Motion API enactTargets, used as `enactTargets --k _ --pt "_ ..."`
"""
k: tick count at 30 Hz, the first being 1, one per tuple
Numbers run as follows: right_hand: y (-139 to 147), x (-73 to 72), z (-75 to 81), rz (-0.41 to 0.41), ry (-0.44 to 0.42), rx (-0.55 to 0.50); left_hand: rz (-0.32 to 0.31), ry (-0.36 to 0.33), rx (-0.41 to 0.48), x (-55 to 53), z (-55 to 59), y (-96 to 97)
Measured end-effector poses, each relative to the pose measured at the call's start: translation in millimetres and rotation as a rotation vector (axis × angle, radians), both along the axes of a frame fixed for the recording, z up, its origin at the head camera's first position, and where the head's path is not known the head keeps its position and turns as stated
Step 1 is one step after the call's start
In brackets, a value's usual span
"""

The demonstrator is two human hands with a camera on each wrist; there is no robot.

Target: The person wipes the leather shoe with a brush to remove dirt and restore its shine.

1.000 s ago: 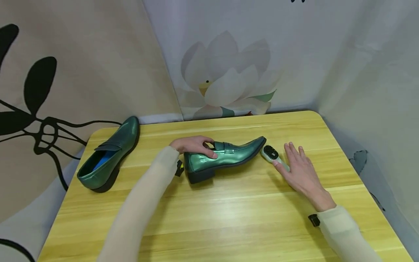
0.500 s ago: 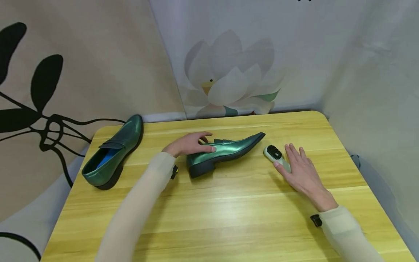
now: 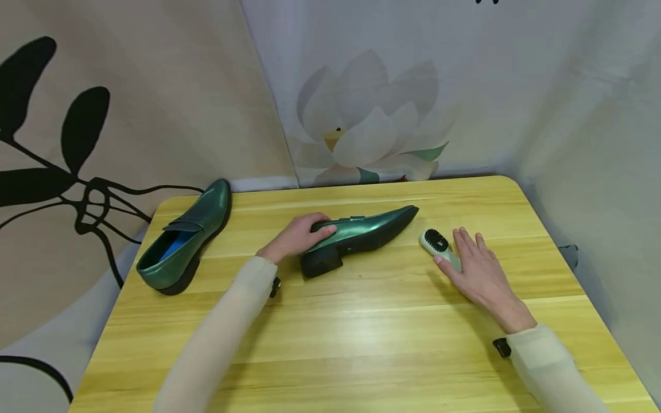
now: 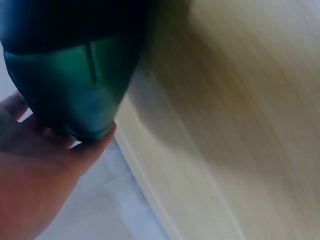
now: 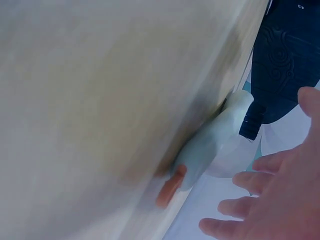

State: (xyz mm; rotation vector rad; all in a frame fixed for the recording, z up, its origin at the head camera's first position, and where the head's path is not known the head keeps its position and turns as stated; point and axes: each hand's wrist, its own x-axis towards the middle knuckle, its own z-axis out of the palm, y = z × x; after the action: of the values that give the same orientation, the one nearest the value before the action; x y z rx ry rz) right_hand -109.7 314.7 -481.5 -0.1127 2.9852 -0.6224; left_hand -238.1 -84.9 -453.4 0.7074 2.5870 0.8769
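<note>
My left hand (image 3: 296,236) grips a shiny green loafer (image 3: 369,226) by its heel end, thumb on the near side. The loafer is tipped over, its dark sole and block heel facing me and its toe pointing right. In the left wrist view, fingers curl around the back of the green heel (image 4: 75,90), blurred. Beyond the toe lies a small pale-green brush (image 3: 438,244), black bristles up. Beside its handle my right hand (image 3: 482,278) is spread with straight fingers. The right wrist view shows the brush (image 5: 205,145) with an orange loop (image 5: 171,186), apart from the fingers.
A second green loafer (image 3: 186,238) with a blue insole stands at the table's left edge. Everything rests on a light wooden table (image 3: 361,344). Patterned fabric walls (image 3: 206,103) stand behind and beside it.
The held loafer has rolled so more of its sole faces me, and its toe has risen slightly in view. The left hand has changed its hold at the heel. The right hand stays by the brush.
</note>
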Motion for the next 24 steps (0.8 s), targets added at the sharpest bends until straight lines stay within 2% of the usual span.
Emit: enactTargets --k 7,13,16,21,24 --pt "1 -4.1 -1.1 0.001 -0.025 0.003 -0.004 -0.038 0.025 -3.7 -2.7 -5.7" --pt "-1 -5.0 -3.3 -0.012 -0.063 -0.017 -0.006 -0.017 0.068 -5.6 0.9 -1.3" --pt "-2 -4.5 -5.5 -0.012 -0.025 -0.015 -0.017 0.010 0.074 -0.1 6.6 2.1" --pt "-1 -2.4 -8.7 -0.009 0.081 0.000 -0.059 0.065 0.073 16.8 19.0 10.3" --pt "1 -2.7 -9.7 -0.011 0.113 0.001 -0.081 0.081 0.071 25.7 24.5 14.9"
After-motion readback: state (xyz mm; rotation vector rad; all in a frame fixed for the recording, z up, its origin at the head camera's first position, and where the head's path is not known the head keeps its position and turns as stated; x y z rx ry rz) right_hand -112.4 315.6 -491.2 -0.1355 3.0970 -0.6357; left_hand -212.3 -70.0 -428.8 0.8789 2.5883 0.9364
